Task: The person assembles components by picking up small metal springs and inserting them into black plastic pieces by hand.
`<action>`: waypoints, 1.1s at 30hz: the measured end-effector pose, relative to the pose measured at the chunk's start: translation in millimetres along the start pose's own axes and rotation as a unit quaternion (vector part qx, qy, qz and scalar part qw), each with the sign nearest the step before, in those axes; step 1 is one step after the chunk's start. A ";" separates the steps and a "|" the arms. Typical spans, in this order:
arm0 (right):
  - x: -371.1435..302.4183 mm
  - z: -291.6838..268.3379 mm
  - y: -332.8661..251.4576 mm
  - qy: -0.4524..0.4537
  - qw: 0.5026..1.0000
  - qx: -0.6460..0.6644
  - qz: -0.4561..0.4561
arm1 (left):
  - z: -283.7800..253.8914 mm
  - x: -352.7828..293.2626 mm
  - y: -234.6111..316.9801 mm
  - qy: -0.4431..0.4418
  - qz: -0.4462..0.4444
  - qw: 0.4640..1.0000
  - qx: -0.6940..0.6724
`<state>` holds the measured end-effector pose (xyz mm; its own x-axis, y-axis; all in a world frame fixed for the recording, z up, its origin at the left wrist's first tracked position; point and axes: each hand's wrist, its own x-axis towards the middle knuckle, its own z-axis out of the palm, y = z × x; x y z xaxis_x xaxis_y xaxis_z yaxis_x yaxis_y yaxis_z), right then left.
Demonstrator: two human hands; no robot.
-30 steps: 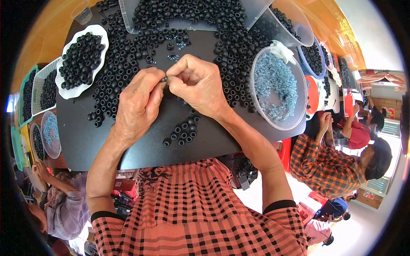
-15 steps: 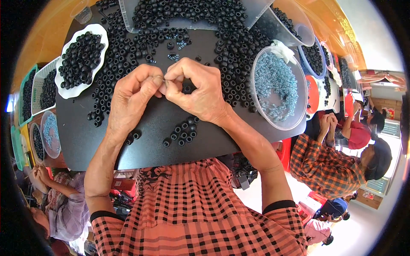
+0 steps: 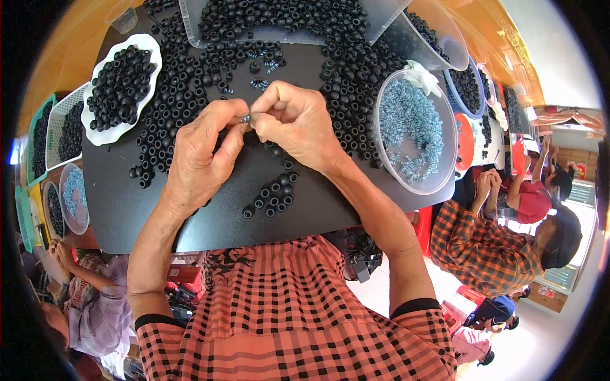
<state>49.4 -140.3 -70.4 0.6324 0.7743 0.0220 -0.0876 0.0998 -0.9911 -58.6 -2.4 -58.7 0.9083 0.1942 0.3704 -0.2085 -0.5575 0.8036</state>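
Note:
Above the dark table, my two hands meet at the fingertips. Between them shows a small shiny coil spring [image 3: 246, 119], pinched by my left hand [image 3: 200, 149] and touched on its other side by the fingertips of my right hand [image 3: 298, 127]. Whether the right fingers hide another small part, I cannot make out. Below the right hand lies a small group of black round hollow plastic pieces [image 3: 273, 195]. A few loose springs [image 3: 259, 84] lie just beyond the fingertips. To the right, a clear round tub [image 3: 449, 152] holds many bluish springs [image 3: 412, 120].
Many black pieces [image 3: 168, 105] cover the table [image 3: 190, 236] left, right and beyond. A white scalloped plate [image 3: 100, 136] at the left and a clear bin [image 3: 279, 43] at the far side hold more. Co-workers sit to the left and right, one in a checked orange shirt [image 3: 489, 247].
The hands have shifted slightly and the left thumb has dropped lower. The spring now shows between the fingertips, where before the fingers mostly covered what they held.

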 end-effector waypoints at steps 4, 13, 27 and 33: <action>1.3 -1.8 0.6 -0.008 0.998 0.023 0.052 | 1.2 -0.3 -2.3 -0.002 0.013 1.000 0.002; -0.8 8.1 -1.1 0.044 0.993 -0.059 -0.092 | -3.4 0.5 -7.0 -0.010 -0.167 0.959 -0.228; -2.2 6.0 1.8 0.032 0.982 -0.149 -0.112 | -1.0 -0.8 -6.1 -0.014 -0.148 0.956 -0.253; 0.3 -1.5 -5.0 0.005 0.999 0.024 0.026 | -1.5 1.9 -1.3 -0.004 0.002 1.000 -0.015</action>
<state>51.2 -141.5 -65.6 0.6336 0.7730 -0.0316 -0.1574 0.0888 -0.9835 -57.2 -0.1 -58.3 0.9104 0.1851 0.3701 -0.2233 -0.5331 0.8160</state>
